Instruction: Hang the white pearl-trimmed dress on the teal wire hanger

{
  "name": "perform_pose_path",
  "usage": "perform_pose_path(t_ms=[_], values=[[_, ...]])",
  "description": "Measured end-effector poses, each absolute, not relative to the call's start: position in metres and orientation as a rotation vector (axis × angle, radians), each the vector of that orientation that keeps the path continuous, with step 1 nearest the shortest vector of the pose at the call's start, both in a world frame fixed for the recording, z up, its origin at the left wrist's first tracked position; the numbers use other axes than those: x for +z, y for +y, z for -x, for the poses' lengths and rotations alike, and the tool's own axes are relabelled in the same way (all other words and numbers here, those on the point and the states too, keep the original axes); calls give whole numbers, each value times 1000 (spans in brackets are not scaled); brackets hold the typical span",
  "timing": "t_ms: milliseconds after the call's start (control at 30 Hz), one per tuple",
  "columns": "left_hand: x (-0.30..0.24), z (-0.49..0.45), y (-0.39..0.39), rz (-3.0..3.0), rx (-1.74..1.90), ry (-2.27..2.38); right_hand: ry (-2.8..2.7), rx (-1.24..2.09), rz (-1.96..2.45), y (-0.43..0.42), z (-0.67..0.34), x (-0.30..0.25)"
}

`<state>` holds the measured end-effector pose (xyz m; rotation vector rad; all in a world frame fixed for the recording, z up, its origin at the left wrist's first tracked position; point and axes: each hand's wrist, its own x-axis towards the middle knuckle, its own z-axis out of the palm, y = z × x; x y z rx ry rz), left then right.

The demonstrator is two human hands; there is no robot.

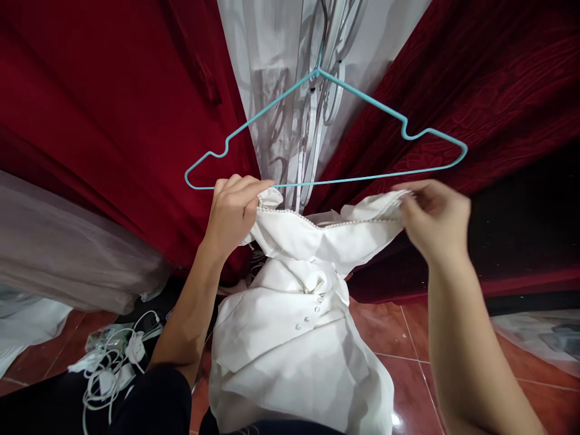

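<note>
A white garment (294,326) with a pearl-beaded neckline and small buttons hangs down between my arms. My left hand (233,211) is closed on the garment's left shoulder edge. My right hand (435,217) pinches the right shoulder edge. Both hold the neckline stretched just below the bottom bar of a teal wire hanger (326,180). The hanger hangs by its hook in front of a white sheer curtain (294,109). My left fingers reach up to the hanger's bar.
Dark red curtains (113,109) hang on both sides of the sheer one. A tangle of white cables and chargers (109,362) lies on the red tiled floor (403,344) at lower left. Greyish tulle fabric (67,254) is piled at the left.
</note>
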<state>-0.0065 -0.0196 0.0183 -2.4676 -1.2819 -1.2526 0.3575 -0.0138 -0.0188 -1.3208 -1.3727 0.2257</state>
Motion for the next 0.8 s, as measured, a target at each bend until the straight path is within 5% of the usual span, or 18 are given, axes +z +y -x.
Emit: perform_pose_path(t_ms=[233, 467, 667, 800], values=[[15, 1, -21, 2483, -1259, -1307, -1597, -199, 765, -42, -288, 5], [13, 4, -20, 2457, -1269, -1321, -1674, -15, 954, -11, -268, 6], [-17, 7, -37, 2028, -1758, -1110, -1667, -31, 969, -16, -268, 2], [-50, 29, -39, 1763, -2155, -1563, -1666, 4, 964, -15, -267, 3]])
